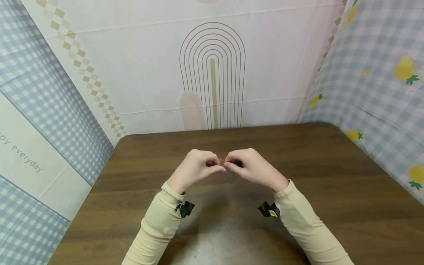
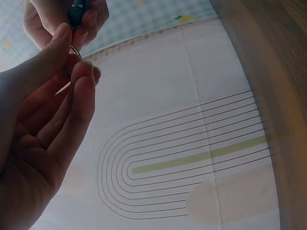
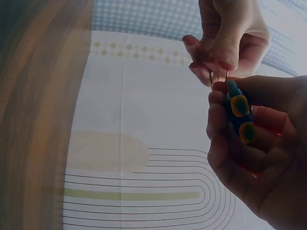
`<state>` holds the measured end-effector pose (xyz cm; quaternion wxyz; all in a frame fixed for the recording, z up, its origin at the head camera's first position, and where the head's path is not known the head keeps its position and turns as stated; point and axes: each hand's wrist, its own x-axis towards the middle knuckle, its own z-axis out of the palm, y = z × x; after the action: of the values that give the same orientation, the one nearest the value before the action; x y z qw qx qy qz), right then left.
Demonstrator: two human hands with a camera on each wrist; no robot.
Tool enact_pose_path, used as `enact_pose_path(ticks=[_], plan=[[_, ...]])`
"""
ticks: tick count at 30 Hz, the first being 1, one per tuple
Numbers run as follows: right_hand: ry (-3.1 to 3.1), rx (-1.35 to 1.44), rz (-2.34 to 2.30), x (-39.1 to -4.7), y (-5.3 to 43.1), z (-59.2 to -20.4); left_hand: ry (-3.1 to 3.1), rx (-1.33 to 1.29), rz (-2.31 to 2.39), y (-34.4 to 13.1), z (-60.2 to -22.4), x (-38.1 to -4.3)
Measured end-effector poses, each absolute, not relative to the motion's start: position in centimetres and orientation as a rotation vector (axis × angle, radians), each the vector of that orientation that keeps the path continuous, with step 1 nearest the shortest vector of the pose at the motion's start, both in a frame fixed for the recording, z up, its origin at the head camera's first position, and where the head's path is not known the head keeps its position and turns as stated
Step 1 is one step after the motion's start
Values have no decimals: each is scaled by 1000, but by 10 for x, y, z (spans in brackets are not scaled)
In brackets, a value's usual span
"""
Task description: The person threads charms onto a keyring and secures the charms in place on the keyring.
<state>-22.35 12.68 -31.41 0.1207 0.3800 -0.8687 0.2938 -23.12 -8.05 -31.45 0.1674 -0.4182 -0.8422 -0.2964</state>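
Note:
Over the middle of the table, both hands meet fingertip to fingertip. My left hand (image 1: 198,165) pinches a thin metal ring (image 2: 76,51) between thumb and fingers; part of the ring is hidden by the fingertips. A small blue keychain charm (image 3: 243,117) with two orange-rimmed green discs sits in my right hand (image 1: 251,167), its fingers curled round it. In the right wrist view the charm's narrow upper end lies close under the ring (image 3: 211,78). From the head view, only a dark bit of the charm (image 1: 238,163) shows behind the right fingers.
A brown wooden table (image 1: 132,206) spreads beneath both arms. Behind it hangs a white cloth (image 1: 142,73) with an arch pattern, and checked cloths (image 1: 374,92) flank the sides. Each wrist carries a small black camera mount (image 1: 187,208).

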Motion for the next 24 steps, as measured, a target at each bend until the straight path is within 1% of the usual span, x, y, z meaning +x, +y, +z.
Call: enact_pose_path(ticks=[13,24], plan=[[-2544,1161,968,-230,137,-313,-2330,-1351,-1066,-84,-317,-236],[-2515,1111,991,-228,135,-312,-2392,-1323,-1165,-82,-318,-238]])
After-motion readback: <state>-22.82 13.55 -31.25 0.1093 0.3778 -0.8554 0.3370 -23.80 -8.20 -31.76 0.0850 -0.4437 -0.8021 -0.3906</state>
